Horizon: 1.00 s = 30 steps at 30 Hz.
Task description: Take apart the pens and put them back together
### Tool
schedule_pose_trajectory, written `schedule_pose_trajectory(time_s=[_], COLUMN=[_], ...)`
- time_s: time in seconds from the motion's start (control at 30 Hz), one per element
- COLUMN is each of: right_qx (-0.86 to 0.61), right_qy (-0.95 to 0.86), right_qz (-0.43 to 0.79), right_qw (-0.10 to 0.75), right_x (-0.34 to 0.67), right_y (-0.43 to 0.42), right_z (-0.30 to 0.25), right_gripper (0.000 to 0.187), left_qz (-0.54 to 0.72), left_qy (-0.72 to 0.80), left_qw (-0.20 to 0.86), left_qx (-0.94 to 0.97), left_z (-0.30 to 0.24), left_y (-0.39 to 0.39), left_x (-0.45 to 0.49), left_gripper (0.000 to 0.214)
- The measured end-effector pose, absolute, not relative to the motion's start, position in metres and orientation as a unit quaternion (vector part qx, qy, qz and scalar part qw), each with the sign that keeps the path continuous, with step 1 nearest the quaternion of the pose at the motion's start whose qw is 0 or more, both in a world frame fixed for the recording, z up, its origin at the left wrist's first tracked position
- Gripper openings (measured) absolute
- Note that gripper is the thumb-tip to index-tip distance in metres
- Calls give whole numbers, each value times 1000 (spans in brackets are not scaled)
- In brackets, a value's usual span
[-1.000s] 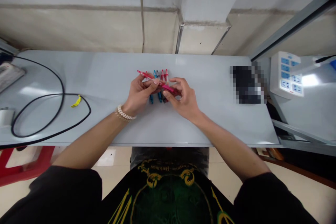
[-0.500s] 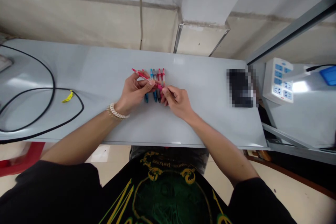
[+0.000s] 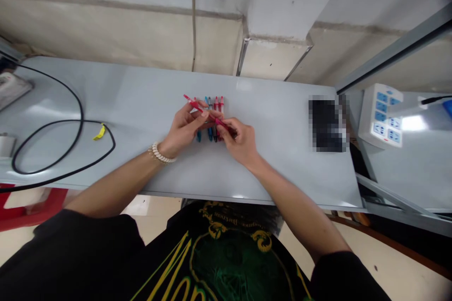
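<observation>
A red pen (image 3: 208, 114) lies slanted across my hands, with its far end sticking out up and to the left. My left hand (image 3: 183, 127) pinches it near the middle, and my right hand (image 3: 240, 141) closes on its lower right end. Just beneath and behind my hands, a row of several upright-laid blue, dark and red pens (image 3: 212, 113) rests on the grey bench (image 3: 141, 89). My fingers hide the pens' middles. A beaded bracelet (image 3: 160, 153) circles my left wrist.
A black cable (image 3: 70, 121) with a yellow tag (image 3: 100, 132) loops on the bench's left. A pixelated dark object (image 3: 326, 124) lies to the right, beyond it a white power strip (image 3: 380, 115) with blue switches. A metal frame runs along the far right.
My right hand has closed further around the red pen's lower end and moved nearer my left hand. The view has shifted slightly as my head moved.
</observation>
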State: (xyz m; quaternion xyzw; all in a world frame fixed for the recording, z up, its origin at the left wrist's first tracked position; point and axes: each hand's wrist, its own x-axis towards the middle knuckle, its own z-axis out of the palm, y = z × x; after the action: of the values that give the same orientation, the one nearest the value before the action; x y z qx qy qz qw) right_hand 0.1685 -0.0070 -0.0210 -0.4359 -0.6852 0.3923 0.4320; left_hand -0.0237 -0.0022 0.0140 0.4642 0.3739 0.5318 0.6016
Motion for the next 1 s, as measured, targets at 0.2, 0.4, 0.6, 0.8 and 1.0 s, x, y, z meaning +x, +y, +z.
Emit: schedule_pose_trajectory(time_s=[0.2, 0.4, 0.6, 0.8, 1.0], right_qx=[-368, -335, -351, -351, -390], right_qy=[-752, -755, -741, -757, -791], right_qz=[271, 180, 151, 142, 160], right_qw=[475, 534, 552, 533, 444], right_x=[162, 164, 166, 166, 170], right_y=[-14, -14, -12, -10, 1], right_z=[-23, -11, -8, -13, -29], right_gripper=[22, 23, 28, 26, 10], left_qz=[538, 546, 581, 601, 643], left_qy=[367, 401, 437, 459, 597], left_qw=[666, 679, 637, 591, 358], left_qx=[364, 284, 259, 280, 317], left_z=[32, 40, 45, 35, 11], left_y=[-3, 1, 8, 33, 69], left_x=[-19, -38, -50, -79, -130], left_gripper=[75, 80, 79, 75, 31])
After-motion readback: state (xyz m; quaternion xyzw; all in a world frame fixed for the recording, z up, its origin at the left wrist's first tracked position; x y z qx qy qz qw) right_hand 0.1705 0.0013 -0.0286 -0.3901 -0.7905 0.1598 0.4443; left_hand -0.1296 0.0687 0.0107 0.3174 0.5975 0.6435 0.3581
